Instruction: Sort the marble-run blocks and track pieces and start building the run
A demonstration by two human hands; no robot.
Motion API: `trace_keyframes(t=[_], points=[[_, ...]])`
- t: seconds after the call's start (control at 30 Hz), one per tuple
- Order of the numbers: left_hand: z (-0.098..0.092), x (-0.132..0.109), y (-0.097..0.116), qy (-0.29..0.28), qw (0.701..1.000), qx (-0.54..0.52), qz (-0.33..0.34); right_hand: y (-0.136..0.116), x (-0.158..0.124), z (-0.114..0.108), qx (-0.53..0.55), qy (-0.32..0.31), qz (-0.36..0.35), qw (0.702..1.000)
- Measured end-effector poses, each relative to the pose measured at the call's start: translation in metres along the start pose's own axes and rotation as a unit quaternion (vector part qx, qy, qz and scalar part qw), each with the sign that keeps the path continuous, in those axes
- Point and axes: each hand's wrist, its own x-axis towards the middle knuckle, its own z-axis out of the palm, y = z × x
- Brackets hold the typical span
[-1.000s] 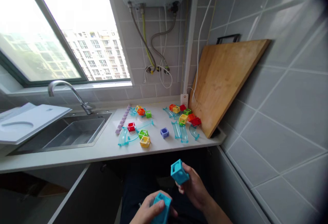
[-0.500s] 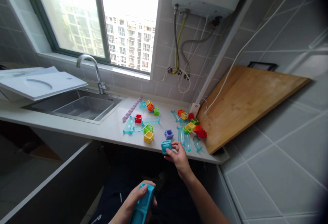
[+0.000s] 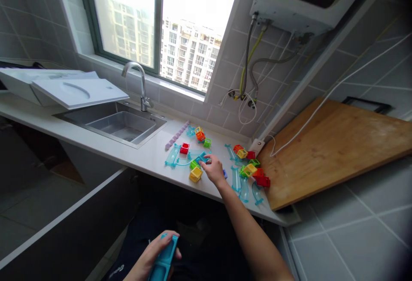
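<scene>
Your right hand (image 3: 215,170) pinches teal plastic cube (image 3: 202,158) on white counter (image 3: 141,161), well ahead; left hand (image 3: 146,258), at your lap, clasps long teal plastic block (image 3: 164,263).

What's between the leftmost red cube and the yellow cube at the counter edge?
A green cube, between red cube and yellow cube, just left of the right hand. Head view.

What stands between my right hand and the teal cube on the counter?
Nothing visible: the right hand has its fingers on the teal cube, which sits close beside the green cube and the yellow cube.
</scene>
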Motion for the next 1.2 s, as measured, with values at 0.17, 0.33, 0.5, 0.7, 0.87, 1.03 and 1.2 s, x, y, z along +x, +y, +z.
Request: trace_keyframes(t=[0.17,0.33,0.5,0.7,0.87,1.03,1.2], points=[[0.013,0.008,0.005,-0.02,1.0,-0.015,0.014,-0.014,-0.018,0.006,0.013,0.002,-0.011,1.0],[0.016,0.013,0.007,-0.013,0.999,-0.028,0.019,-0.041,-0.105,0.0,0.061,-0.035,0.001,0.998],[0.008,0.022,0.003,0.02,0.999,-0.023,-0.014,-0.071,-0.18,-0.017,0.099,-0.325,0.02,0.94],[0.019,0.027,-0.003,0.016,0.997,0.038,0.061,-0.068,-0.198,-0.032,0.122,-0.32,0.05,0.938],[0.031,0.033,-0.014,-0.118,0.988,0.089,-0.054,-0.053,-0.174,-0.068,0.19,-0.286,0.077,0.936],[0.014,0.047,-0.031,-0.113,0.988,0.089,-0.052,-0.008,-0.079,-0.131,0.067,-0.067,0.089,0.992],[-0.007,0.057,-0.041,-0.088,0.988,0.122,-0.046,0.058,0.045,-0.178,-0.107,0.082,0.101,0.986]])
